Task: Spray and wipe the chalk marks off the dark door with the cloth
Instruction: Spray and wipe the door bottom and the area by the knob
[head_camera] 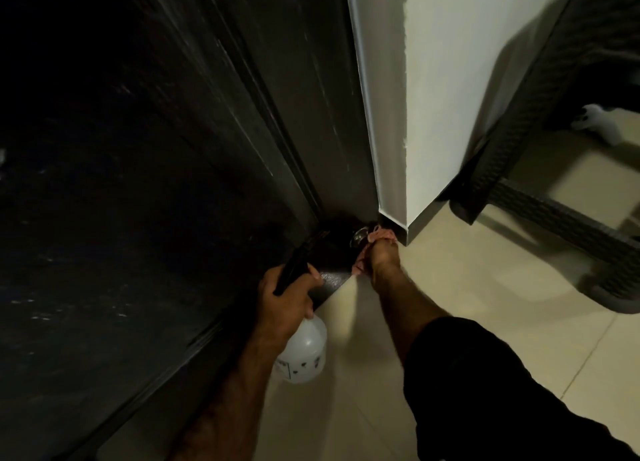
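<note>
Two bare forearms with dark hair, a loose black sleeve on the right arm — left arm uncovered, no rings or watch visible

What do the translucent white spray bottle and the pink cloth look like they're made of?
The translucent white spray bottle looks like matte plastic: light glows through its rounded body, under a black trigger head. The pink cloth seems soft woven fabric, since it bunches in folds; its weave is too blurred to tell.

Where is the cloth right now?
In the head view, the pink cloth is bunched in the right hand, low at the bottom corner of the dark door, beside the foot of the white wall.
</note>
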### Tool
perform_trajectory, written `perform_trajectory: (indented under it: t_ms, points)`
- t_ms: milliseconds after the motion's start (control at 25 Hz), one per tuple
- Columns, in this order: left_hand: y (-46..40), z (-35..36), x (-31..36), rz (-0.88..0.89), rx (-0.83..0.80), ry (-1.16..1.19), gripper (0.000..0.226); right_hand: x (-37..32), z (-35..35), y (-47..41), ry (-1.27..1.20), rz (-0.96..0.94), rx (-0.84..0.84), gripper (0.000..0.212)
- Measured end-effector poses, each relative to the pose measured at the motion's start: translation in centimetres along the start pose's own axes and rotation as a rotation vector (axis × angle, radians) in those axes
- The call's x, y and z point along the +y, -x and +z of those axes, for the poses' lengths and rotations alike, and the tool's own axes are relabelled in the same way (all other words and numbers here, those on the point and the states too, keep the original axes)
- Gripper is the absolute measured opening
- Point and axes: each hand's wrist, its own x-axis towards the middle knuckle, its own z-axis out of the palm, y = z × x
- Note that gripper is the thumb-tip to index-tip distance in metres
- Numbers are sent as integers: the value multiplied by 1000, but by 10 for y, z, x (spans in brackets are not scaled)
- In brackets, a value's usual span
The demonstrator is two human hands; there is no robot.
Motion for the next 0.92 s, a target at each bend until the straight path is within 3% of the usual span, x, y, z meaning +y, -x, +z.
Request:
perform_trajectory:
  t_ms: [120,240,400,480,520,600,720,800,920]
  points:
    - [-3,4,-2,-3,11,-19,52,4,4,41,-12,92,-96,31]
    - [4,2,-1,16,-13,-48,37,-5,13,94,-129,-6,-123,26]
    - [13,-12,17,-2,-13,-30,61,-35,29,117,247,-457,-48,49]
    - [14,-16,29,-23,3,13,55,-31,26,123,497,-749,-96,54]
    - [14,-16,34,-33,-2,12,46,-24,21,126,591,-793,-106,54]
    - [14,-13,44,-51,-24,-30,34,-18,15,129,520,-628,-78,46]
    - [8,-6,60,-48,-65,-102,22,-52,30,134,63,-190,-5,27]
    - [2,-3,71,-26,-77,-123,8,-71,31,140,-16,-192,-27,29]
    - [-2,3,83,-66,-72,-171,9,-65,18,142,60,-184,-67,40]
